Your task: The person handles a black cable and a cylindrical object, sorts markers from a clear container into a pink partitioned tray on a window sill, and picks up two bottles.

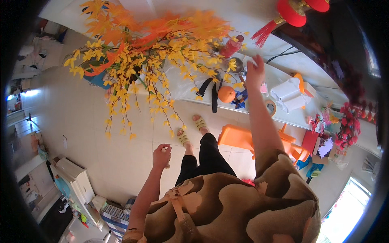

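My right hand (255,73) reaches over a white cabinet top (182,83), beside a round metal container (236,65). A pale bit shows at its blurred fingers; whether it is held I cannot tell. Nearby on the top are a red bottle (231,47), an orange (226,94), a blue object (241,99), black straps (214,97) and a roll of tape (270,107). Lower down, above the floor, my left hand (161,156) is closed, and something small and whitish pokes out of it that I cannot make out.
Yellow and orange artificial flowers (150,52) spread over the cabinet's left part and hang past its edge. White packaging (288,95) lies at the right. An orange plastic stool (239,137) stands against the cabinet front. Red lantern ornaments (291,13) hang by a dark screen (324,44).
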`<state>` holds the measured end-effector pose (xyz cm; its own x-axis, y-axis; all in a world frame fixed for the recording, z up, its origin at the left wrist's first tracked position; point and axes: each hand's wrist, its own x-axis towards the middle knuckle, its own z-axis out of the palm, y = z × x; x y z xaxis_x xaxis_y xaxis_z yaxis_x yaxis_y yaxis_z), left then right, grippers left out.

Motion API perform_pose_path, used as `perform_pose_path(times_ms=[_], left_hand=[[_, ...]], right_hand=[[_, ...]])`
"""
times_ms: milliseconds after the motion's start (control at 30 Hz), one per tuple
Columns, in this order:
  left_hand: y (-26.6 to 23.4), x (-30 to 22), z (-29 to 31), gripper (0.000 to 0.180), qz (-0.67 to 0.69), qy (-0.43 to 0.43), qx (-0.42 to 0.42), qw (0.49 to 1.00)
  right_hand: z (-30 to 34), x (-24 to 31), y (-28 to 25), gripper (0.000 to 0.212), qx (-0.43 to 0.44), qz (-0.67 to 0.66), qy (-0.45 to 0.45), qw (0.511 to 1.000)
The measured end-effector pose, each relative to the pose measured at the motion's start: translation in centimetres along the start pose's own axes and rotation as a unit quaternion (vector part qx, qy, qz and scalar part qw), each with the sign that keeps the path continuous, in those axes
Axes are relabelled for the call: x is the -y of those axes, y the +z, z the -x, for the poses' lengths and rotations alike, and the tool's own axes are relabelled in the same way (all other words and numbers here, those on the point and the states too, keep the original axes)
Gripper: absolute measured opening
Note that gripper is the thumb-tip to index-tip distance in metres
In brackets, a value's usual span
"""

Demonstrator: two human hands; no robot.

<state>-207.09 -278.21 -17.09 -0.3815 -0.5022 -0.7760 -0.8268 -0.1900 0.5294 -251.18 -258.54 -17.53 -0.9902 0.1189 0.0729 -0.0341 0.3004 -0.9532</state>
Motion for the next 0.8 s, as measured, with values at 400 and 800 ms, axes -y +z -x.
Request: perform_pose_path(times_ms=[400, 800], left_hand=[[0.3, 2.3, 1.2, 0.012, 0.083, -0.058, -0.013, 0.995], [-1.3, 8.4, 2.2, 0.02, 0.178, -0.126, -0.054, 0.974]], right_hand=[[19.4, -0.5, 11.3, 0.039, 0.55, 0.314, -0.079, 0.77], [21.4, -3.9, 14.7, 0.043, 0.585, 0.387, -0.277, 0.656]])
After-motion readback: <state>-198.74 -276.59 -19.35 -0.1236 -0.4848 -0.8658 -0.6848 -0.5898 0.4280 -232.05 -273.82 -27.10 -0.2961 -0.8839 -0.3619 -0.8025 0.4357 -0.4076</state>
